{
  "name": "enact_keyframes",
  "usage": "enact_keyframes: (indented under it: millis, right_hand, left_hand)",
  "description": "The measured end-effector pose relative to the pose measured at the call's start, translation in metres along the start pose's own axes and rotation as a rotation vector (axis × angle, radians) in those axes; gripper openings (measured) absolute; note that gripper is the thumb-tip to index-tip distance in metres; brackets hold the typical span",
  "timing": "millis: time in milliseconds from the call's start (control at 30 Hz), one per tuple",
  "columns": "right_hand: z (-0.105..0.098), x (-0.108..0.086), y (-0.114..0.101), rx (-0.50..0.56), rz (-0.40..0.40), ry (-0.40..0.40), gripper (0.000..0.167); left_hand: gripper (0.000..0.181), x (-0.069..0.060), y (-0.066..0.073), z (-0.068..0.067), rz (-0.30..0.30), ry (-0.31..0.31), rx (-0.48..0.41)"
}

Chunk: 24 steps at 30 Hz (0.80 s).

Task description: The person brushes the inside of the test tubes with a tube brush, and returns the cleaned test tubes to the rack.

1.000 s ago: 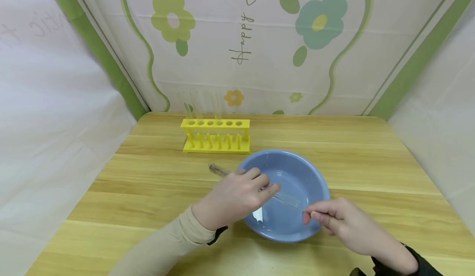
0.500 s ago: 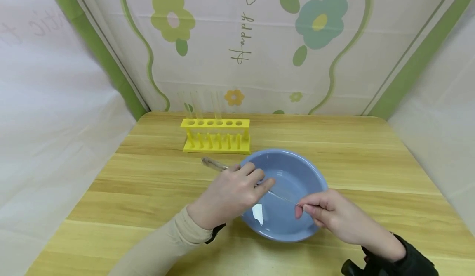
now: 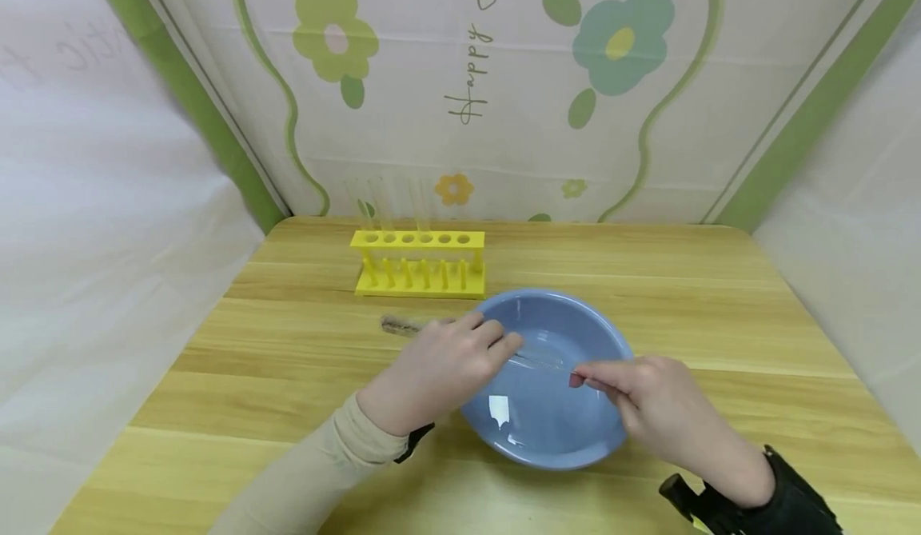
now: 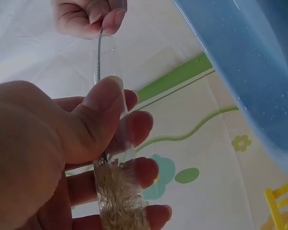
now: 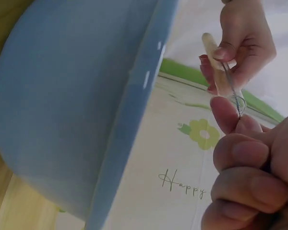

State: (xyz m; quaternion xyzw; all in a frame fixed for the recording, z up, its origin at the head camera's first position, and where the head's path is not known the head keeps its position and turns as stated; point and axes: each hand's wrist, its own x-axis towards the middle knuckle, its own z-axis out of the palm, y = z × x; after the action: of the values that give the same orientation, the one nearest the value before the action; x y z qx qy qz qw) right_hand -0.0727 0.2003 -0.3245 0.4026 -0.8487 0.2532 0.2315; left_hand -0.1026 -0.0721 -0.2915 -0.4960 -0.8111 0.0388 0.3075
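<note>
My left hand [image 3: 449, 367] holds a clear glass test tube [image 4: 113, 60] above the blue basin's left side, thumb on one side and fingers curled round the other. Inside the tube sits a test tube brush [image 4: 117, 194], its pale bristles packed toward the closed end, which pokes out left of the hand in the head view. The brush's twisted wire handle [image 4: 99, 62] runs out of the tube's mouth. Over the right part of the basin, my right hand [image 3: 658, 399] pinches that wire between thumb and forefinger, close to the mouth; its other fingers are curled in.
The round blue basin [image 3: 561, 439] stands on the wooden table [image 3: 719, 295] under both hands, with bright reflections inside it. Behind it on the left is a yellow test tube rack [image 3: 420, 287] with three clear tubes upright in it. A flowered cloth [image 3: 518, 159] hangs behind the table.
Both hands have shifted left, and the right hand has risen and come nearer the left. Less wire shows between them. The tube's closed end has moved left.
</note>
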Motion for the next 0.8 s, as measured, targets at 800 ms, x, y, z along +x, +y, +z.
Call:
enact_keyframes:
  millis: [800]
  right_hand:
    - [-0.002, -0.005, 0.004, -0.357, -0.189, 0.185, 0.046]
  left_hand:
    - [0.029, -0.004, -0.012, -0.008, -0.047, -0.147, -0.138]
